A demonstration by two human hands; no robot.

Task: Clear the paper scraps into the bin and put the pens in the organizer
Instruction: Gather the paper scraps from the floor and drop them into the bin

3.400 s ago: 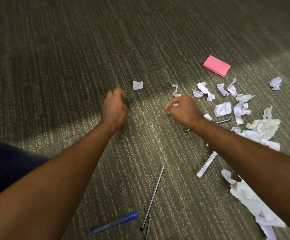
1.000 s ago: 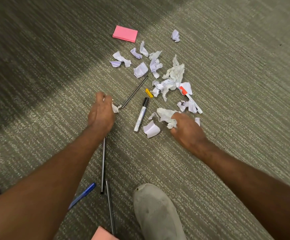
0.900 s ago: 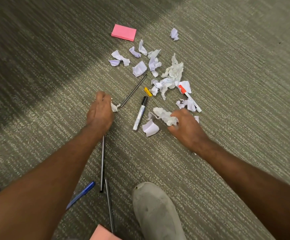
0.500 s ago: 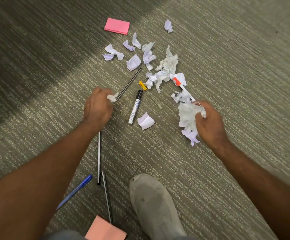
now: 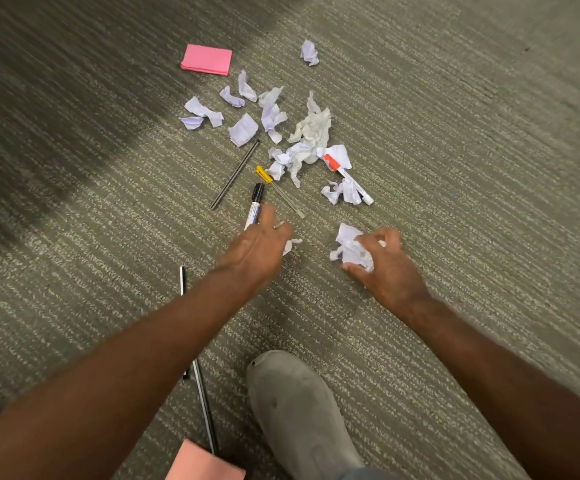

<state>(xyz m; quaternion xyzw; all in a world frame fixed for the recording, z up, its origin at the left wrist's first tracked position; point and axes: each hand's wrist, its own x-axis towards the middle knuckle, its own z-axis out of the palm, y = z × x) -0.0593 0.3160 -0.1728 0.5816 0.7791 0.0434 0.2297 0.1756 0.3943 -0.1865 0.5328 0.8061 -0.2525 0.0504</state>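
Several crumpled white paper scraps (image 5: pixel 309 140) lie scattered on the carpet ahead of me. My right hand (image 5: pixel 389 271) is closed around a wad of scraps (image 5: pixel 352 249) just above the floor. My left hand (image 5: pixel 255 252) reaches over a single scrap (image 5: pixel 292 244), its fingers curled onto it with the index finger stretched out. A black-capped marker (image 5: pixel 256 202) pokes out from behind the left hand. A yellow-capped pen (image 5: pixel 279 191), a red-capped marker (image 5: pixel 347 178) and a thin dark pen (image 5: pixel 234 174) lie among the scraps. No bin or organizer is in view.
Two more thin dark pens (image 5: pixel 205 407) lie under my left forearm. A pink sticky-note pad (image 5: pixel 206 59) sits at the far end, another pink pad (image 5: pixel 205 462) at the bottom edge. My grey shoe (image 5: pixel 302 410) stands between my arms. One stray scrap (image 5: pixel 309 53) lies farther off.
My left hand has moved right from the thin pen's tip onto the lone scrap beside the black marker. My right hand, still gripping its wad, has lowered slightly.
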